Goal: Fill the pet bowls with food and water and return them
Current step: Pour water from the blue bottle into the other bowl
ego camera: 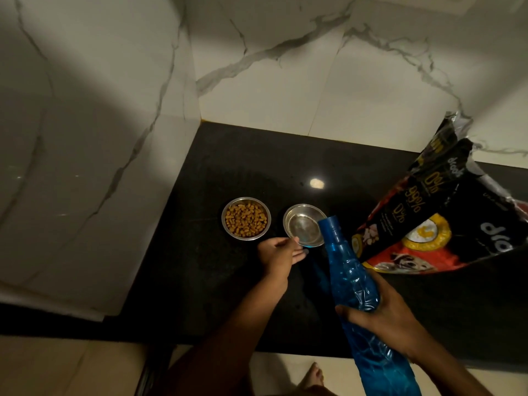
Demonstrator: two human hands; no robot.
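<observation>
Two small steel bowls stand side by side on the black countertop [228, 281]. The left bowl [246, 218] is full of brown kibble. The right bowl [303, 225] looks shiny inside, with a little water at its bottom. My left hand [278, 257] pinches the near rim of the right bowl between thumb and fingers. My right hand [391, 315] grips the body of a blue plastic bottle [351, 284], which is tilted with its open mouth over the right bowl's edge.
A black and red pet food bag [434, 212] stands open at the right, leaning on the marble wall [285, 67]. A marble side wall [85, 138] closes off the counter's left. Beige floor and a bare foot [313, 377] show below the counter edge.
</observation>
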